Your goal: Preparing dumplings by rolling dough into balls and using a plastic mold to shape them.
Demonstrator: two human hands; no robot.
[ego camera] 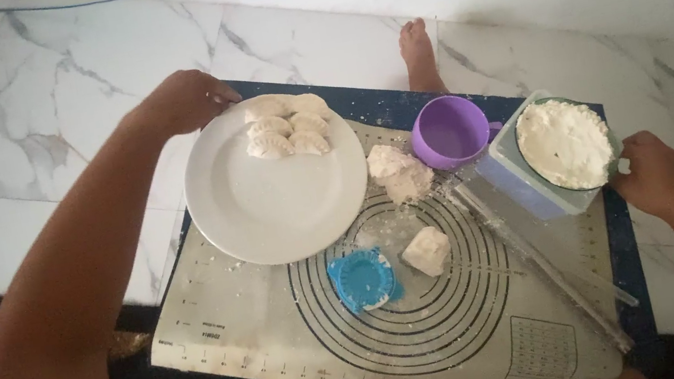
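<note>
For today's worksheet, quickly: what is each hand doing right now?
Left hand: closed on the rim of the white plate.
Right hand: gripping the edge of the flour bowl.

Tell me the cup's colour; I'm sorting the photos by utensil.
The cup is purple, seen best in the head view, beside the flour bowl.

A white plate (267, 201) sits left on a grey mat (466, 322) ringed with dark circles. Far right, a purple cup (448, 132); near the middle, a blue press (362, 279). The floor (27, 112) is grey-veined white marble.
</note>
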